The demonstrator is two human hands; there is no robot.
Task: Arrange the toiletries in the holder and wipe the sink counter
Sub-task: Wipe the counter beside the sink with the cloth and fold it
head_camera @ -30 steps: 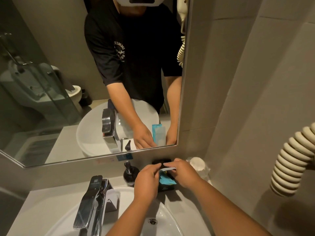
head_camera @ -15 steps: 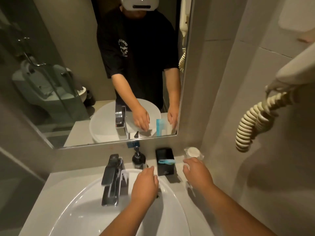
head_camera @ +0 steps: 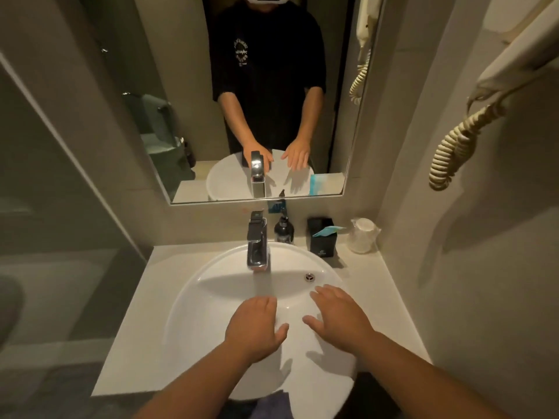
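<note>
A black square holder (head_camera: 322, 238) stands on the counter (head_camera: 151, 285) behind the white basin (head_camera: 211, 297), with teal toiletry packets (head_camera: 327, 231) sticking out of its top. My left hand (head_camera: 257, 326) and my right hand (head_camera: 338, 317) hover palm-down over the basin, well in front of the holder. Both hold nothing and their fingers are spread. A dark blue cloth (head_camera: 272, 403) shows at the basin's front edge, between my forearms.
A chrome faucet (head_camera: 257, 241) rises at the basin's back, with a black pump bottle (head_camera: 283, 229) beside it. A wrapped cup (head_camera: 363, 235) stands in the right corner. A coiled cord (head_camera: 456, 146) hangs on the right wall. The mirror (head_camera: 181, 116) is above.
Both hands have let go of the teal packets, which now stand in the holder, and drawn back over the basin. The view has pulled back and tilted down.
</note>
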